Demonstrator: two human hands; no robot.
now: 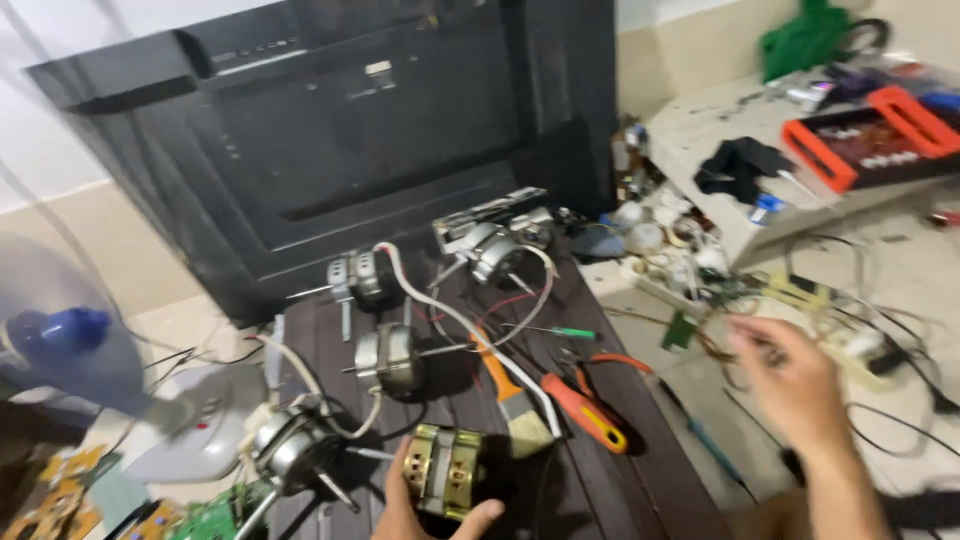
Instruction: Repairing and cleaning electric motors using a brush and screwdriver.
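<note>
Motor in grasp: brass-coloured fan motor, at the near edge of the dark slatted bench, lowest in view, between the grey motor and the paintbrush.
Left hand: wrapped round the motor from below, thumb up the left side, fingers curled under and out to the right; closed on it, not pinching.
Right hand: out to the right, over the tangle of wires on the pale floor; blurred, fingers loosely spread, nothing visibly held; whether touching a wire, cannot tell.
Grip advice: likely best to keep the motor seated on the bench with the palm beneath, so weight stays off the fingertips; probably wise to keep fingers clear of the copper windings.
Reach advice: judged safer to sort one wire from the tangle before drawing on it, since several cross.
Just beside: paintbrush with orange handle, bristles near the motor; orange-handled pliers further right.
Left of it: grey motor with shaft pointing down-right, white cable looping past.
Further back: three more motors, green-handled screwdriver.
Behind all: large black television casing.
Far left: fan with blue hub.
</note>
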